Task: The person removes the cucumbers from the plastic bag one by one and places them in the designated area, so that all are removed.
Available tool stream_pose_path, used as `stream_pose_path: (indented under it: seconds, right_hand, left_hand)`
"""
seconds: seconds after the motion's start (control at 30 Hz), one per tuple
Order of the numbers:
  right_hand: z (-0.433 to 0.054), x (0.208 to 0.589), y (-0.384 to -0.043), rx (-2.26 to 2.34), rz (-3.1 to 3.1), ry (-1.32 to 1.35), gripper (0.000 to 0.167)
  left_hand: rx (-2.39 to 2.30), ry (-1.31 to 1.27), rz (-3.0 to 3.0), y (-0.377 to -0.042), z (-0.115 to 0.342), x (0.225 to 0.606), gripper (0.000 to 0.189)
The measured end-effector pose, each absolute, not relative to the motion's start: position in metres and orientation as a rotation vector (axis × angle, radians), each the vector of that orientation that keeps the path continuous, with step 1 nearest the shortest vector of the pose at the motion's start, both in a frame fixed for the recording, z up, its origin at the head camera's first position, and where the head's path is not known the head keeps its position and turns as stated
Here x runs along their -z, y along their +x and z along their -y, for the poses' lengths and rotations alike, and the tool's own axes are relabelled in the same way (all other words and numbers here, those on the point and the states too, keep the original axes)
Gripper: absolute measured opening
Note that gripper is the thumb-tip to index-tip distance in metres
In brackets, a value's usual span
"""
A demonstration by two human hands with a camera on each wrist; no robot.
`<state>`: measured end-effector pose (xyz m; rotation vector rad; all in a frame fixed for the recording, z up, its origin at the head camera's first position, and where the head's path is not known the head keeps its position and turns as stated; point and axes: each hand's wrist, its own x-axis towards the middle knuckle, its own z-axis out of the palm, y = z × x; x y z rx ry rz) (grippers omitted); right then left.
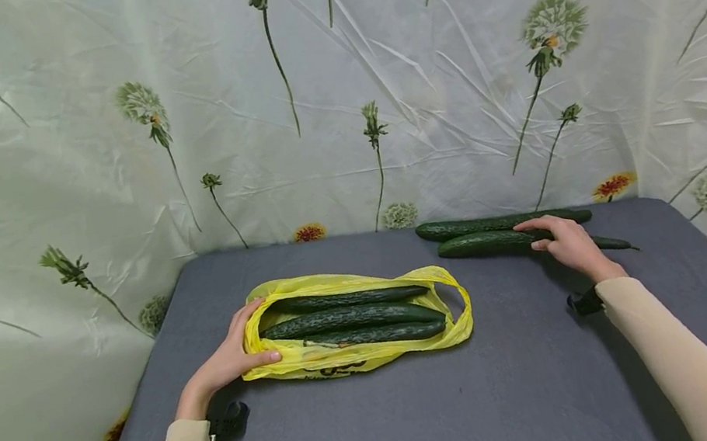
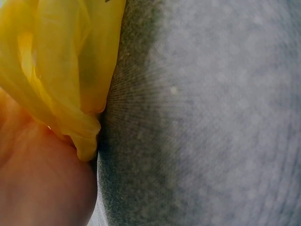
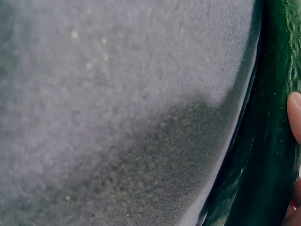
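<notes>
A yellow plastic bag (image 1: pixel 351 367) lies on its side in the head view, its mouth spread around several long dark green cucumbers (image 1: pixel 353 320). My left hand (image 1: pixel 231 355) grips the bag's left end, thumb on the near rim and fingers at the far rim. Yellow film (image 2: pixel 56 70) covers part of that palm in the left wrist view. Off to the right, my right hand (image 1: pixel 571 245) holds the nearer of two cucumbers (image 1: pixel 482 244) from above, around its middle. The right wrist view shows a fingertip (image 3: pixel 295 115) against the green skin. Beyond it lies the farther cucumber (image 1: pixel 468 225).
All of this rests on a grey cloth-covered table (image 1: pixel 390 427). A pale curtain (image 1: pixel 428 81) printed with dandelions hangs at the back and sides, close behind the farther cucumber. The bag's handle loop (image 1: pixel 462 304) points right.
</notes>
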<state>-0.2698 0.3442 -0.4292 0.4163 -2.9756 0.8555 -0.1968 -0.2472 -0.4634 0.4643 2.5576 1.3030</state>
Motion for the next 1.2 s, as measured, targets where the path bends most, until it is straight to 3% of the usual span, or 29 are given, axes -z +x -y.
stream_pose_path:
  seconds: [0.7,0.97,1.2]
  right_hand:
    - [-0.354,0.440,-0.279,-0.793,2.910,0.398,0.038]
    - [-0.356,0.439,-0.281,-0.863,2.901,0.309,0.028]
    - [-0.354,0.441,-0.282,-0.855,2.950,0.313,0.033]
  left_hand:
    - [-1.319,0.461,-2.552,-0.197,0.246,0.463,0.096]
    - [-1.324,0.451,-2.546,-0.197,0.246,0.462,0.096]
    - [-1.320,0.449,-2.552,-0.197,0.246,0.463,0.096]
